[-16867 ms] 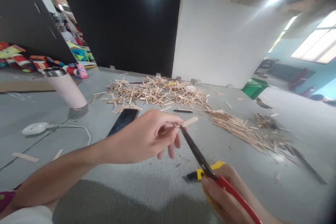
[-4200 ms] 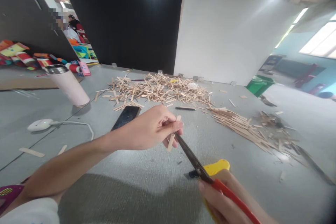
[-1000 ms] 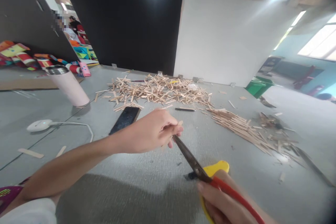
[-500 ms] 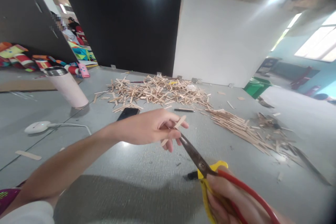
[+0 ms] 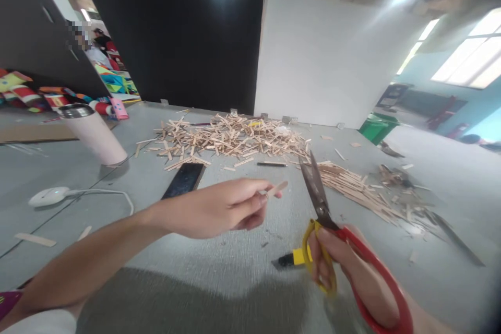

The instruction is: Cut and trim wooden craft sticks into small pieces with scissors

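My left hand [image 5: 235, 206] pinches a flat wooden craft stick [image 5: 278, 188] between thumb and fingers, one end poking out to the right. In my right hand [image 5: 352, 266] are scissors [image 5: 320, 203] with one yellow and one red handle. Their dark blades point up and stand slightly parted, to the right of the stick and apart from it. Beneath the right hand lies a black and yellow tool [image 5: 291, 258], partly hidden by the scissor handle. A large heap of cut wooden sticks [image 5: 230, 135] spreads across the back of the table.
A row of longer sticks [image 5: 356, 188] lies at right, near scraps and a long blade-like strip [image 5: 456, 237]. At left are a phone [image 5: 186, 180], a pink bottle [image 5: 94, 135] and a white corded device [image 5: 49, 197]. Black and white panels [image 5: 305, 62] stand behind.
The scissors have moved from beside my left hand up and to the right, and their blades have parted. My left hand has closed more around the stick and dropped slightly.
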{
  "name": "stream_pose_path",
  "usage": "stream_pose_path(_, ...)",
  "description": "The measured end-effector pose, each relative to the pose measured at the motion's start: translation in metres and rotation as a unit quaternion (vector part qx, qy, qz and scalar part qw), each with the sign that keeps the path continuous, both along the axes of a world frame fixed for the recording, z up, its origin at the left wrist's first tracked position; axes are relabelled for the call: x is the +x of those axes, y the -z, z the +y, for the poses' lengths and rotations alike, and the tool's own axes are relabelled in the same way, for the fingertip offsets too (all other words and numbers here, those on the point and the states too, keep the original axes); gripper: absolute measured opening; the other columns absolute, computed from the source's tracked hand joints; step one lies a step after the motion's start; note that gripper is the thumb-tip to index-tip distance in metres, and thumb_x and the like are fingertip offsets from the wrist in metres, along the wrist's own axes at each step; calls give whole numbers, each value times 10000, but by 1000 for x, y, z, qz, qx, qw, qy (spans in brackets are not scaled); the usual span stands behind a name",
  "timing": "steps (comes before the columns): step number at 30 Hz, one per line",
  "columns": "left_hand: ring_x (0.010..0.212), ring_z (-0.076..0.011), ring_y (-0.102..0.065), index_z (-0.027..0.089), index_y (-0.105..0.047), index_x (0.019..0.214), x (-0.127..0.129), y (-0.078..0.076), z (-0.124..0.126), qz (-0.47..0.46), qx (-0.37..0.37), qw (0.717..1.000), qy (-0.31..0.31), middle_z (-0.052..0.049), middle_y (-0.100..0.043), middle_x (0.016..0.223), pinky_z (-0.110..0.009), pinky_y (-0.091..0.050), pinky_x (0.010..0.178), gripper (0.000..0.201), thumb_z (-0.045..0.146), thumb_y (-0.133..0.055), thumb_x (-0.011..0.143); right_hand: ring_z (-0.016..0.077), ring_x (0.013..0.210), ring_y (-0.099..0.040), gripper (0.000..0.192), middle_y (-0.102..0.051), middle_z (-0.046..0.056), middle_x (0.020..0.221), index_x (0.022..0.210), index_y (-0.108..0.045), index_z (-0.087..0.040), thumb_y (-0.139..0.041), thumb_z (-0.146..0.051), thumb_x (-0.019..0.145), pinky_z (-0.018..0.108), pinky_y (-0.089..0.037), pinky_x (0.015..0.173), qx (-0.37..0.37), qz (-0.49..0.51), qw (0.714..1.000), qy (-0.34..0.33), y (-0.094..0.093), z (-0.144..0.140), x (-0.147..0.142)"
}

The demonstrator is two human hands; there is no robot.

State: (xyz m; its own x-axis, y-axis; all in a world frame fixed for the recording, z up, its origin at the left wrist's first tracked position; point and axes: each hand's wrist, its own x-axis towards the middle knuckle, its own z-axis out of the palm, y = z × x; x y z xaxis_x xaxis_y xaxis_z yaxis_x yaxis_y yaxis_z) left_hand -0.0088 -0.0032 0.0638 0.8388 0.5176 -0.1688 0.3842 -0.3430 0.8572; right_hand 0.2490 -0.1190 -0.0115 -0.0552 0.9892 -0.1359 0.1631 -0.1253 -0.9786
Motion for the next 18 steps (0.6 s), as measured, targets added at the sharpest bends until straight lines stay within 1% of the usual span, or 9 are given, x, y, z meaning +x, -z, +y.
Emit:
stream_pose_path(3, 696, -135, -460, 222, -536, 1231, 7, 5, -7, 11, -17, 1000, 21, 33, -574, 826, -277, -420, 689, 277, 403, -331, 1183, 184, 621, -611, 556, -660, 28, 654, 697, -623, -206, -601, -640, 1043, 310, -477, 613, 42, -35, 999, -1, 5, 4, -2)
stream_pose_path(6, 695, -136, -464, 211, -580, 1107, 13, 7, -13, 20, -16, 999, 41, 33, -545, 793, -274, -414, 688, 347, 411, -307, 1182, 175, 651, -588, 493, -635, 4, 698, 779, -637, -208, -608, -615, 1055, 309, -451, 611, 76, -46, 996, 2, 3, 5, -4)
stream_pose_path(8, 696, -137, -474, 208, -632, 1113, 17, 8, -16, 37, -5, 999, 40, 34, -526, 780, -269, -414, 687, 380, 402, -311, 1175, 168, 650, -571, 474, -618, -9, 702, 814, -639, -211, -602, -614, 1060, 307, -441, 603, 81, -45, 996, 9, 1, 5, -5)
stream_pose_path(12, 746, -148, -535, 216, -709, 1149, 22, 8, -22, 69, 30, 997, 30, 13, -581, 836, -267, -416, 695, 351, 359, -389, 1134, 161, 649, -568, 488, -620, -7, 698, 780, -628, -208, -581, -593, 1077, 311, -441, 619, 78, -61, 995, -9, -1, 6, -6)
stream_pose_path(18, 705, -143, -522, 197, -736, 1135, 26, 14, -21, 69, 39, 997, 22, 17, -574, 794, -256, -402, 654, 386, 401, -408, 1133, 162, 646, -570, 422, -619, -5, 702, 790, -612, -212, -551, -492, 1100, 310, -457, 625, 67, -50, 996, -21, 3, 8, -9)
